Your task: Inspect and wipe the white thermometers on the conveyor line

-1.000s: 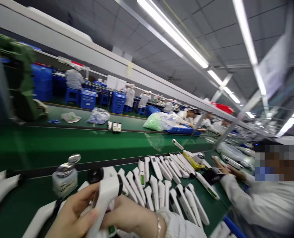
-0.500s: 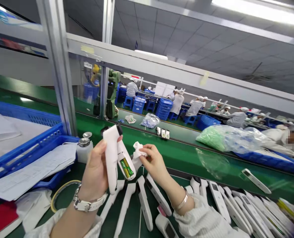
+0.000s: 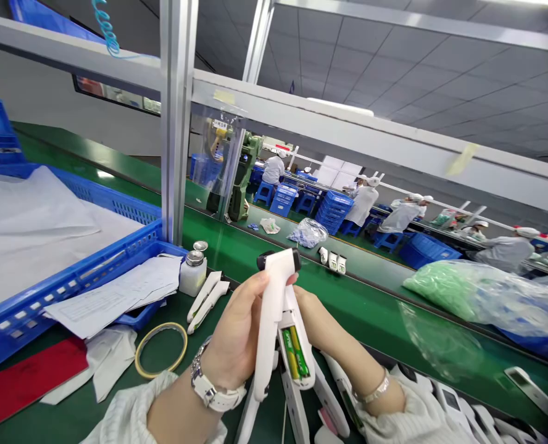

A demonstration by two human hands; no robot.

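My left hand (image 3: pixel 241 320) is closed around a white gun-shaped thermometer (image 3: pixel 274 302) with black ends on its head. The handle stands parted, baring a battery compartment with green and yellow batteries (image 3: pixel 295 353). I cannot tell whether the two halves belong to one thermometer. My right hand (image 3: pixel 310 311) is behind it at the right, its fingers hidden by the thermometer. The white cloth seen earlier in that hand does not show now. Below the hands lie more white thermometers (image 3: pixel 294 404) on the green bench.
Left are a blue crate (image 3: pixel 70 271), papers (image 3: pixel 116 290), a tape roll (image 3: pixel 160 348), a red sheet (image 3: pixel 28 385) and a metal-capped bottle (image 3: pixel 194 271). Several thermometers (image 3: pixel 468 413) lie at the right. Past the bench are a green conveyor (image 3: pixel 371 296), plastic bags (image 3: pixel 468 293) and people working.
My view has turned left, so the scene shifts right. My right hand has moved in behind the thermometer, and the white cloth it pinched is out of sight.
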